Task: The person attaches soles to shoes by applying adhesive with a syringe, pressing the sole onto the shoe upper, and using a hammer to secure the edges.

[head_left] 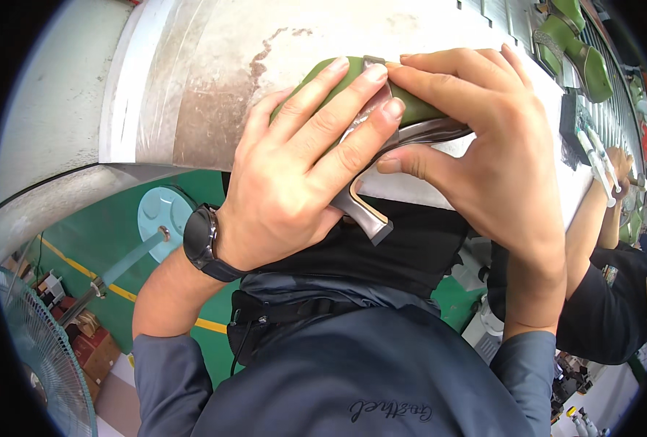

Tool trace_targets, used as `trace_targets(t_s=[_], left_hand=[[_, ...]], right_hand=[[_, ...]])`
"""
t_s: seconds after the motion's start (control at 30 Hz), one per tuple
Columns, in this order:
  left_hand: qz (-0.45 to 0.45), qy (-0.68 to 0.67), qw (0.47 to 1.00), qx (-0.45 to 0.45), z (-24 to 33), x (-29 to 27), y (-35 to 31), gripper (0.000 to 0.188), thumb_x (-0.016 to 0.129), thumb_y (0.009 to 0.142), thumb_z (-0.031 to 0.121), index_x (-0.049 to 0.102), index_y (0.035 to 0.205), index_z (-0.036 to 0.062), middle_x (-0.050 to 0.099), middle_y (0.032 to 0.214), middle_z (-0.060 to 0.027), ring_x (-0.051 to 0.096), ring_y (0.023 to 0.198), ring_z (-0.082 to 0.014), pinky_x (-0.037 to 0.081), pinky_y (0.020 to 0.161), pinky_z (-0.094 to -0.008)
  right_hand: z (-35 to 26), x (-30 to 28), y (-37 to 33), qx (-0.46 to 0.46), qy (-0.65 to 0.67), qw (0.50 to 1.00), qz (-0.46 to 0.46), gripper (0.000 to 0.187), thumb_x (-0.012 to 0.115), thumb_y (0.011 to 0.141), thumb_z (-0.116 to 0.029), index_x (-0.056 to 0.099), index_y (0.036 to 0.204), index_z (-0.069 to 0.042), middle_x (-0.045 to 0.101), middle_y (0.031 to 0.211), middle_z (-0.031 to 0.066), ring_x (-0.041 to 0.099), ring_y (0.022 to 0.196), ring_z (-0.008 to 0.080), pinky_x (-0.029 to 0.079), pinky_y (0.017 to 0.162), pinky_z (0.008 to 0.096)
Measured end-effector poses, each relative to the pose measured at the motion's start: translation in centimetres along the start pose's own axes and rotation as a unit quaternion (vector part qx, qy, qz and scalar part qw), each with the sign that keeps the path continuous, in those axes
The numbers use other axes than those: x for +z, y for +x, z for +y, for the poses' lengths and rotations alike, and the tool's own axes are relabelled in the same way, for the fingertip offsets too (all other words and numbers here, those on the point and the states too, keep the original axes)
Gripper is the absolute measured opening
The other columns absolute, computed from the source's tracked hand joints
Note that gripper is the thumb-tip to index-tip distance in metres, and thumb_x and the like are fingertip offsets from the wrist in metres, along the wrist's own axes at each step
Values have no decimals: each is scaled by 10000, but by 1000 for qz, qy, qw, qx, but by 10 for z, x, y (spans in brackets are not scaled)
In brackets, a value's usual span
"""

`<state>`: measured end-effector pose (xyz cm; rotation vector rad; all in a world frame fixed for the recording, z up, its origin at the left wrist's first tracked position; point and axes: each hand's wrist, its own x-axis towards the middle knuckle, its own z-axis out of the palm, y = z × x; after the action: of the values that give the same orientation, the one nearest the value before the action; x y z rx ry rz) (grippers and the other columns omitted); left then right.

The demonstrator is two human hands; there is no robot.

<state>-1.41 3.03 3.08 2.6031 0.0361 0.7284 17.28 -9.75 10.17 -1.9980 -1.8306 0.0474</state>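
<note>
A green high-heeled shoe (419, 109) lies on its side against the worktable's near edge, between my two hands. Its brown heel (367, 211) with a dark tip points down toward my body. My left hand (287, 175) covers much of the shoe, its fingers laid across the green upper and its thumb tucked by the heel. Beneath those fingers shows a shiny brownish strip, partly hidden. From the right, my right hand (509, 138) grips the shoe's edge, fingertips on top and thumb below, against the dark sole edge.
The pale, stained worktable (218, 51) reaches away from me. At the far right are more green shoes (589, 69), a dark block (572, 127), white syringe-like tubes (596, 156) and a co-worker's hand (618, 164). A fan (43, 357) stands at lower left.
</note>
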Motion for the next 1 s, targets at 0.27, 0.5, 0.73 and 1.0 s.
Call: trace_targets(t_s=[0.27, 0.5, 0.73, 1.0], left_hand=[[31, -1, 999, 12, -4, 8, -2, 765, 803, 680, 56, 605, 1419, 22, 596, 1461, -208, 586, 1332, -423, 479, 1004, -490], [31, 12, 999, -3, 3, 4, -4, 753, 803, 723, 96, 577, 1434, -5, 603, 1449, -211, 592, 1324, -420, 474, 1020, -495], [-107, -44, 993, -5, 2, -27, 5, 1154, 919, 634, 460, 413, 1561, -5, 428, 1608, -215, 426, 1475, -410, 354, 1195, -490], [-21, -107, 993, -48, -1, -11, 29, 626, 852, 834, 197, 627, 1377, -20, 633, 1420, -199, 596, 1336, -335, 455, 1130, -402]], right_hand=[[-1, -4, 10, -9, -8, 1000, -21, 567, 949, 554, -202, 791, 1068, -23, 766, 1090, 120, 739, 942, 300, 479, 1034, 428], [-18, -11, 17, 0, -54, 997, -58, 566, 957, 566, -249, 791, 1062, -33, 771, 1081, 106, 744, 958, 285, 416, 1138, 489], [0, 10, -27, -27, -134, 988, 70, 708, 907, 672, -352, 716, 1318, -135, 615, 1455, 89, 516, 1389, 333, 365, 1165, 578], [32, -2, -40, -39, -31, 994, 96, 640, 917, 748, -304, 700, 1296, -55, 624, 1383, 201, 560, 1316, 429, 501, 1055, 501]])
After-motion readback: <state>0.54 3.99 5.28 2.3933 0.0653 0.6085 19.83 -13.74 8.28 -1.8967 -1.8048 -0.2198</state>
